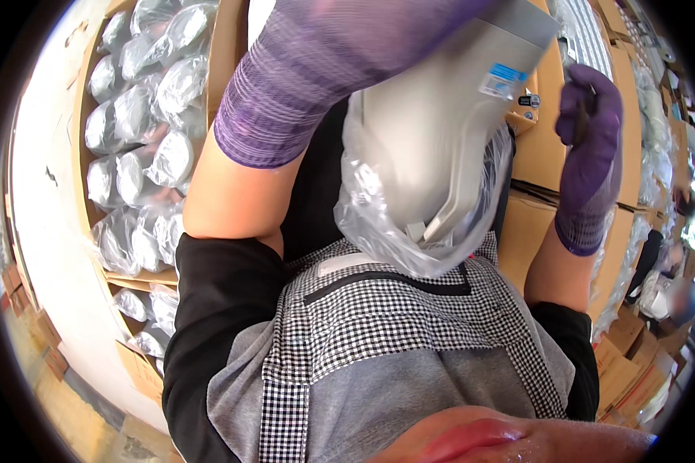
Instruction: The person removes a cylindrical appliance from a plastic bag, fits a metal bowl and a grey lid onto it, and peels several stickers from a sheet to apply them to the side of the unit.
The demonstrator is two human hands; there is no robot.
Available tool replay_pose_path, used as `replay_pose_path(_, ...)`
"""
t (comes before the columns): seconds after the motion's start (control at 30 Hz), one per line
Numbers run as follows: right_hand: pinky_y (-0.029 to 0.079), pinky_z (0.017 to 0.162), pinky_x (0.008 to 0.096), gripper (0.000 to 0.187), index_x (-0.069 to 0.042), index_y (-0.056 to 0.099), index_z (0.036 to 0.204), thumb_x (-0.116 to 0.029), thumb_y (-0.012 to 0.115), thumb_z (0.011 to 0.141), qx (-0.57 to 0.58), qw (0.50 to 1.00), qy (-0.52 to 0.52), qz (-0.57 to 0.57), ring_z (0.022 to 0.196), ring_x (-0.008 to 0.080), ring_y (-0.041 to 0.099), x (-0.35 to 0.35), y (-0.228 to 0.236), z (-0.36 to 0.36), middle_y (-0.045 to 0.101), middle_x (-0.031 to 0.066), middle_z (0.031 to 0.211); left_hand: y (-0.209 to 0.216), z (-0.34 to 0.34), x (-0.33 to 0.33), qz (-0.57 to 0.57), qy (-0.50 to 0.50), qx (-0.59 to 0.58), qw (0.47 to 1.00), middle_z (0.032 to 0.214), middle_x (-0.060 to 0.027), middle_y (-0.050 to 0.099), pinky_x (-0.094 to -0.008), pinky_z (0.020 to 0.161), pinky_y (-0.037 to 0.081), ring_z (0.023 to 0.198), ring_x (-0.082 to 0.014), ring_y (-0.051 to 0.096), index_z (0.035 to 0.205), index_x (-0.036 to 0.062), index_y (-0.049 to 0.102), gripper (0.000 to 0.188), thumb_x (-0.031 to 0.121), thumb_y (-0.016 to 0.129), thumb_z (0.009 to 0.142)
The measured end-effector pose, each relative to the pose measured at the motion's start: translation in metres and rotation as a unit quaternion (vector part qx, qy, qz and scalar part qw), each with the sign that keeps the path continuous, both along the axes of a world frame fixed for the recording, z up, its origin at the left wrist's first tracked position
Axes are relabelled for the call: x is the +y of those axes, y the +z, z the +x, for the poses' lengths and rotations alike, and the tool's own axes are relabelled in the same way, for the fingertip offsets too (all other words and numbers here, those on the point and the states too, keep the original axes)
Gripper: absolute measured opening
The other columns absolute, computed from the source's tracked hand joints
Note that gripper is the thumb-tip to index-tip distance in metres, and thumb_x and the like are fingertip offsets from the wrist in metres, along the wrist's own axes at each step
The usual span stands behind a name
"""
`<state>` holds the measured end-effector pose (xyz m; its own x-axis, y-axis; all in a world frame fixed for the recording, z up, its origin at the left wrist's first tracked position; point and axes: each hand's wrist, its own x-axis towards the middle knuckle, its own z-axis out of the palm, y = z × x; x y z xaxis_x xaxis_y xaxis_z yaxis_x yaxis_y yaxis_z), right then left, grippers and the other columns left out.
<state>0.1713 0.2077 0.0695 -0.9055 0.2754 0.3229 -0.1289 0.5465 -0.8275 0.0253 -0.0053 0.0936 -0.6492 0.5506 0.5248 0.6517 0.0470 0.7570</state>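
My left arm, in a purple striped sleeve, rises across the top of the view. My left hand (pixel 428 19) is cut off at the upper edge, where it meets a grey moulded plastic part (pixel 440 116). The part hangs in front of my chest, its lower end still inside a clear plastic bag (pixel 378 224), and carries a small label near its top. My right hand (pixel 591 147), in a purple glove, is raised to the right of the part with its fingers curled round a small dark narrow thing (pixel 583 112).
An open cardboard box (pixel 224 46) on the left holds several grey parts in clear bags (pixel 143 116). Stacked cardboard boxes (pixel 548 139) stand on the right, with more boxes (pixel 629 363) and another person (pixel 676 297) lower right. I wear a checked apron (pixel 394 309).
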Motion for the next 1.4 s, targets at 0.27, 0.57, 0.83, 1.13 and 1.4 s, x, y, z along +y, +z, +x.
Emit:
replay_pose_path(0.27, 0.04, 0.08, 0.0375, 0.034, -0.012, 0.048, 0.09, -0.037, 0.07, 0.083, 0.139, 0.951, 0.214, -0.174, 0.084, 0.0227, 0.046, -0.042, 0.016, 0.014, 0.041, 0.0045, 0.091, -0.039, 0.073, -0.037, 0.17, -0.14, 0.115, 0.969, 0.096, -0.0176, 0.068, -0.0368, 0.074, 0.055, 0.088, -0.031, 0.067, 0.113, -0.0029, 0.066, 0.042, 0.025, 0.074, 0.083)
replay_pose_path(0.57, 0.04, 0.096, 0.0398, 0.04, -0.006, 0.055, 0.103, -0.04, 0.063, 0.085, 0.107, 0.949, 0.262, -0.14, 0.103, 0.0247, 0.048, -0.055, 0.01, 0.021, 0.048, 0.0097, 0.116, -0.011, 0.085, -0.048, -0.099, -0.41, -0.383, 0.822, 0.09, -0.0112, 0.069, -0.0307, 0.074, 0.052, 0.084, -0.0201, 0.067, 0.102, -0.001, 0.07, 0.029, 0.027, 0.066, 0.093)
replay_pose_path(0.83, 0.04, 0.109, 0.0427, 0.077, 0.008, 0.042, 0.141, -0.037, 0.074, 0.086, 0.128, 0.969, 0.102, 0.186, 0.129, 0.0325, 0.052, -0.001, 0.017, -0.02, 0.047, 0.0221, 0.142, -0.04, 0.086, -0.073, -0.047, 0.022, -0.14, 0.989, 0.083, -0.0043, 0.066, -0.025, 0.068, 0.048, 0.074, -0.0103, 0.058, 0.096, -0.0036, 0.07, 0.019, 0.012, 0.074, 0.087)
replay_pose_path(1.13, 0.03, 0.116, 0.0396, 0.083, 0.004, 0.039, 0.146, -0.045, 0.073, 0.088, 0.223, 0.939, -0.031, -0.261, 0.138, 0.0263, 0.04, -0.014, -0.015, -0.025, 0.043, 0.015, 0.146, -0.047, 0.089, -0.045, -0.022, 0.012, -0.248, 0.969, 0.08, -0.0001, 0.064, -0.0229, 0.065, 0.044, 0.072, -0.007, 0.056, 0.093, -0.0025, 0.071, 0.013, 0.01, 0.074, 0.09)
replay_pose_path(1.4, 0.042, 0.108, 0.0412, 0.077, 0.006, 0.046, 0.139, -0.016, 0.084, 0.076, 0.211, 0.965, 0.115, 0.108, 0.125, 0.0296, 0.053, -0.024, -0.007, -0.019, 0.047, 0.0204, 0.139, -0.05, 0.081, -0.042, -0.06, 0.038, 0.123, 0.99, 0.071, -0.0038, 0.061, -0.0284, 0.059, 0.044, 0.062, -0.0153, 0.056, 0.087, 0.0009, 0.071, 0.016, 0.01, 0.08, 0.079)
